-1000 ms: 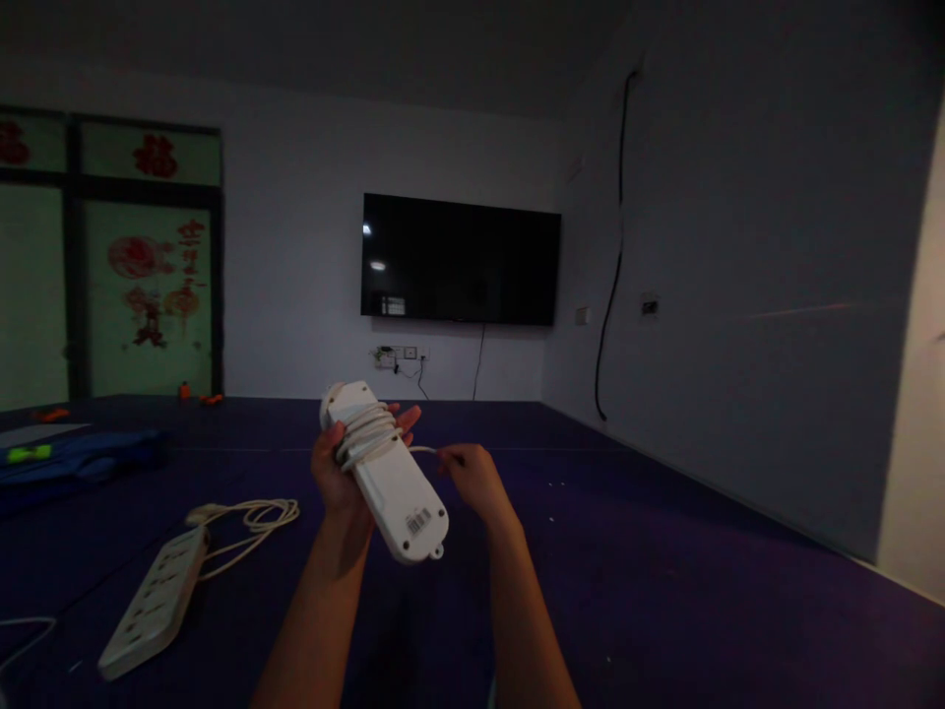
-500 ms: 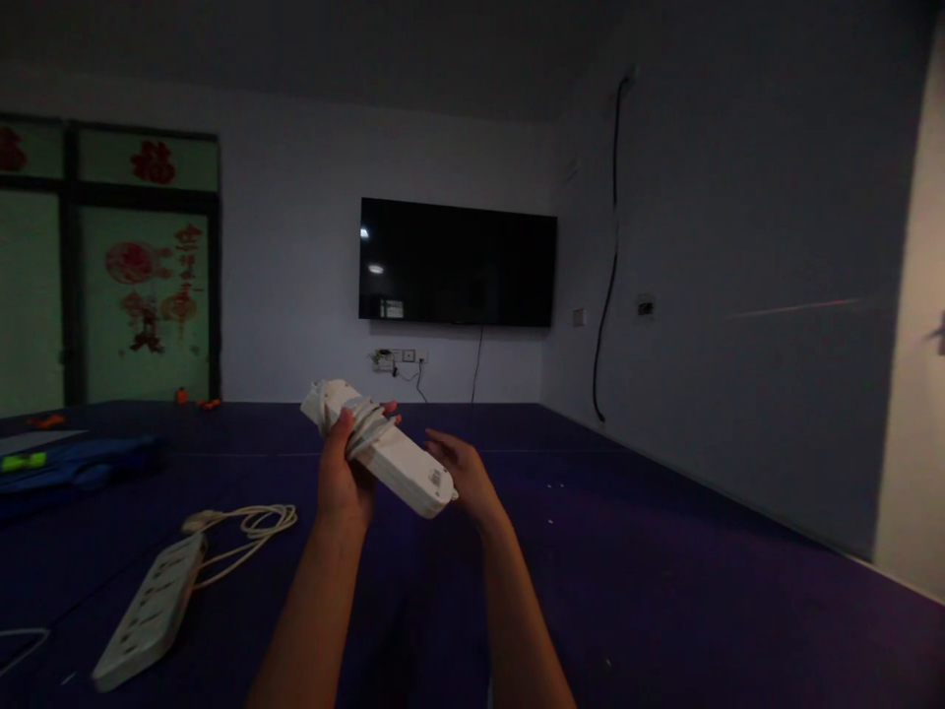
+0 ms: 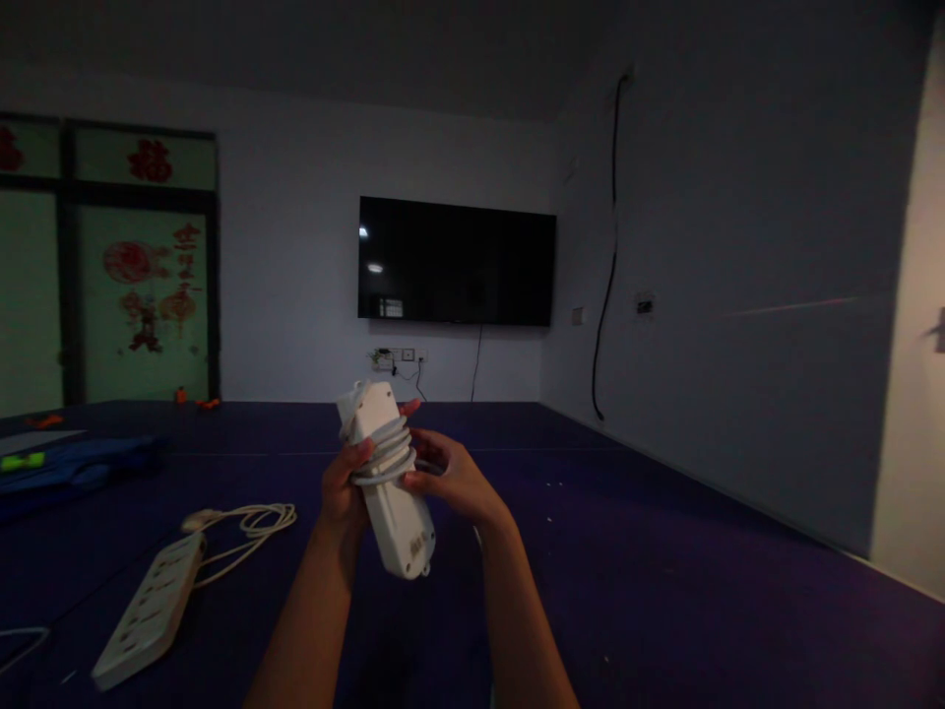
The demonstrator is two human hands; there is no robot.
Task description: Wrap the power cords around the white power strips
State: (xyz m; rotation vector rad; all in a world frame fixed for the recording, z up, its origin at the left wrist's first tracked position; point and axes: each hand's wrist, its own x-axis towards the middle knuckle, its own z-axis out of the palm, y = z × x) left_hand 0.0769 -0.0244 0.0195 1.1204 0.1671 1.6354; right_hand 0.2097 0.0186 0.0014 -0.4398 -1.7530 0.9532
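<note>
A white power strip [image 3: 400,517] is held up above the purple table, its plain underside with a small label facing me. Several turns of its pale cord [image 3: 389,448] are wrapped around the middle. My left hand [image 3: 346,483] grips the strip from the left, thumb across the front by the wraps. On the right side, my right hand [image 3: 454,481] has thumb and fingers closed on the cord beside the wraps. A short length of cord shows below that hand.
A second white power strip [image 3: 152,611] lies at left on the purple table [image 3: 650,581], its cord loosely looped behind it. Blue cloth [image 3: 81,463] and small orange objects [image 3: 209,404] lie farther back. A television [image 3: 458,261] hangs on the far wall.
The held strip has turned from slanting rightward to more upright, its lower end swinging down. My right hand has moved left from apart to the cord and closed on it.
</note>
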